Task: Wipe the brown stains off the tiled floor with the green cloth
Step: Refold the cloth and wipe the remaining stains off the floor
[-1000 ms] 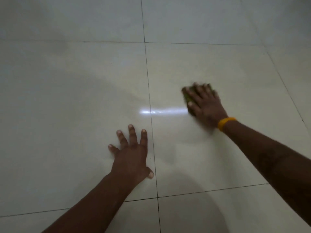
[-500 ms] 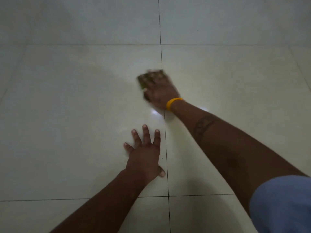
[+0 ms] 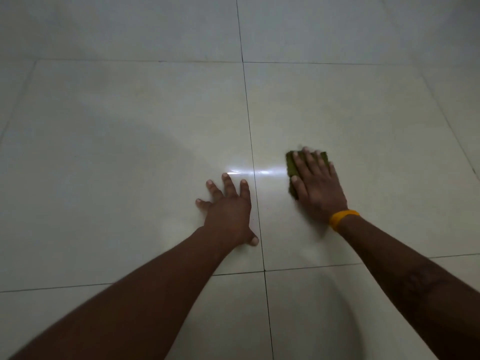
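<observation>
**Flat right hand presses green cloth to the tile**

The right hand lies palm-down on the green cloth, fingers straight and slightly spread, pressing it against the tiled floor. The grip here is an open, flat press: no finger curls round the fabric. The cloth sits directly under the palm and fingers; only its left edge and a strip past the fingertips show, the rest is covered by the hand. Its outline is a little blurred.

A yellow wristband circles the right wrist just behind the hand.

To the left of the pressing hand, across a dark grout line, the left hand rests flat on the neighbouring tile, fingers spread and straight, thumb pointing toward the grout line. It holds nothing, and its grip is open. The two hands are near each other but apart, with the grout line between them.

A bright streak of reflected light runs across the floor from just beyond the left fingertips to the left edge of the cloth.

The tiles are pale and glossy. No brown stain can be made out around the cloth in this dim light; whether one lies under it cannot be told. Both forearms reach in from the lower edge of the view.
</observation>
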